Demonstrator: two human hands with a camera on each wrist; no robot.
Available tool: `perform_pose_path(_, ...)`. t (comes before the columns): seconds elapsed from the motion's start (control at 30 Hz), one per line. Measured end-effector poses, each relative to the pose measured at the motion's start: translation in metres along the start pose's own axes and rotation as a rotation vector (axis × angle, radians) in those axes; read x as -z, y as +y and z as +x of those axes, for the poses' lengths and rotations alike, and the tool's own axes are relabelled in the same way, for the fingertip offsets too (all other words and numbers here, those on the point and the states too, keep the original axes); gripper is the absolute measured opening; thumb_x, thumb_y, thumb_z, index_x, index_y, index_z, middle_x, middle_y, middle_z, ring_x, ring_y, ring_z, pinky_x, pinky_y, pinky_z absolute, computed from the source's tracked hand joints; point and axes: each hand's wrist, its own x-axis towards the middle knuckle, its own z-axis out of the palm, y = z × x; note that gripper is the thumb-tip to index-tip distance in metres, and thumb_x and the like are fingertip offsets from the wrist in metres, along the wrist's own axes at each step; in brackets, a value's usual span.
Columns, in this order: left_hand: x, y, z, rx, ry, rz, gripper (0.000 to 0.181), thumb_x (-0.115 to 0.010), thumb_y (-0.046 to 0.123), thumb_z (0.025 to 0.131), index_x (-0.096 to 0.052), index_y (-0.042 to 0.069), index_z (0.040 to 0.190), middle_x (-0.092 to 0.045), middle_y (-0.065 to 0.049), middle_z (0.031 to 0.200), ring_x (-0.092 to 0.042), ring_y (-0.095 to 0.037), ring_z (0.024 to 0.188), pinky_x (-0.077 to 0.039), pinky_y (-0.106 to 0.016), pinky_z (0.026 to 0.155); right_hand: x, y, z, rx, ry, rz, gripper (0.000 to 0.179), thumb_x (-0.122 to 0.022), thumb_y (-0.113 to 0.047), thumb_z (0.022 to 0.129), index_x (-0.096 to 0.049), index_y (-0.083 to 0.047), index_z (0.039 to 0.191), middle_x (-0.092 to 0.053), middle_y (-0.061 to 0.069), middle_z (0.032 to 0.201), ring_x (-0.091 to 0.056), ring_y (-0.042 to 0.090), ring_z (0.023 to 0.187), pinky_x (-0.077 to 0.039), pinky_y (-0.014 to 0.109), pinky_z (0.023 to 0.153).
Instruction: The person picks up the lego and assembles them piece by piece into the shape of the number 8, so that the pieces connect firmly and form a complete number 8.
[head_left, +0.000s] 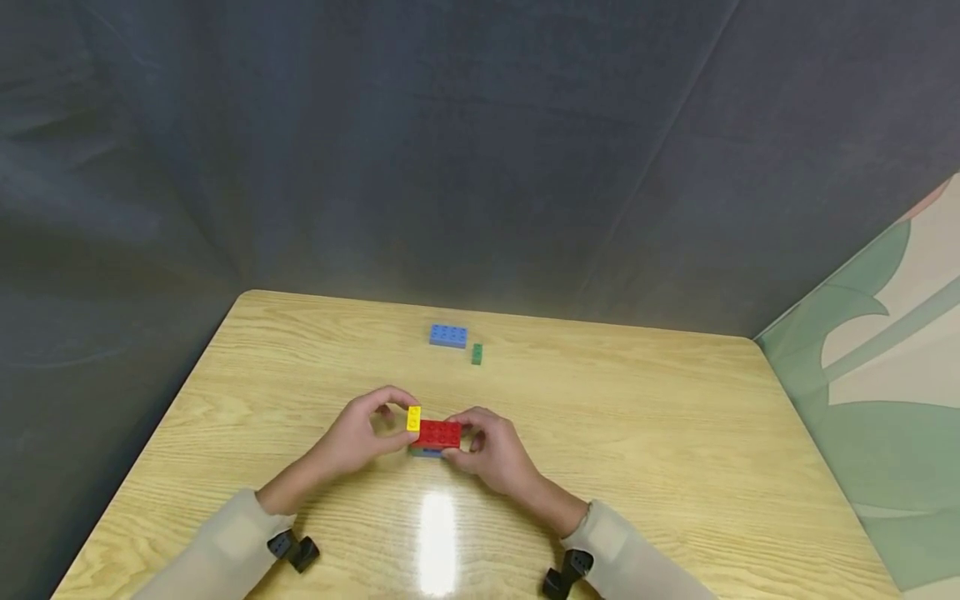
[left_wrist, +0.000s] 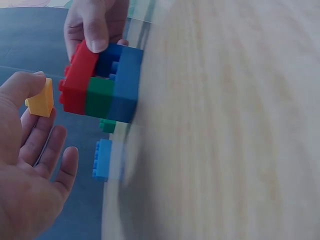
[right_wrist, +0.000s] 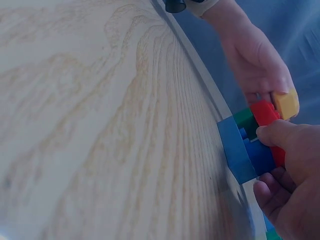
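My left hand pinches a small yellow toy brick between thumb and forefinger, beside the left end of a brick stack and slightly above it. That stack has a long red brick on top, a small green brick and a blue brick in the middle layer with a gap between them, and a long blue brick at the base on the table. With thumb and fingers, my right hand grips the stack's right end. In the left wrist view the yellow brick appears apart from the red one.
Farther back on the wooden table lie a loose blue brick and a small green brick. A dark curtain hangs behind the table's far edge. On the right stands a patterned panel.
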Motion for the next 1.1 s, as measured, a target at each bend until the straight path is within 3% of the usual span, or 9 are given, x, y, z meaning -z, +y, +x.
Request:
perform_pose_path(0.17,-0.004,-0.006,-0.002,0.006,-0.010,-0.008,0.034,-0.083,0.014,0.087,-0.070,0.012,0.118,-0.068,-0.004,0.117,-0.057,-0.031,0.093,-0.051,-0.038,0.074,0.000,0.000,0.000,-0.002,-0.002,0.000,0.030,-0.085,-0.008,0.083,-0.074,-0.008,0.111,-0.070,-0.002,0.100,-0.054,0.010,0.067,-0.050,0.023,0.059)
perform_pose_path(0.33,-0.007,-0.008,-0.002,-0.023,-0.006,-0.012,0.034,-0.083,0.016,0.087,-0.070,0.011,0.118,-0.069,-0.004,0.118,-0.059,-0.032,0.095,-0.051,-0.043,0.082,0.000,0.001,0.000,-0.007,-0.001,-0.003,0.030,-0.086,-0.008,0.083,-0.074,-0.008,0.111,-0.070,-0.001,0.100,-0.053,0.009,0.066,-0.050,0.023,0.058)
perform_pose_path(0.7,-0.009,-0.010,-0.004,-0.047,-0.007,-0.003,0.032,-0.083,0.017,0.088,-0.071,0.012,0.117,-0.070,-0.002,0.118,-0.062,-0.031,0.101,-0.052,-0.043,0.086,-0.001,0.001,0.000,-0.001,-0.006,0.000,0.031,-0.085,-0.008,0.083,-0.073,-0.007,0.111,-0.070,-0.001,0.101,-0.054,0.010,0.066,-0.051,0.023,0.059)
perform_pose_path(1.1,-0.005,-0.015,0.007,-0.118,-0.058,0.027,0.028,-0.087,0.013,0.082,-0.071,0.015,0.105,-0.071,0.001,0.110,-0.065,-0.022,0.103,-0.053,-0.046,0.090,0.000,0.000,0.000,-0.009,-0.006,-0.003,0.029,-0.085,-0.010,0.084,-0.073,-0.009,0.111,-0.070,-0.003,0.100,-0.054,0.009,0.065,-0.050,0.023,0.058)
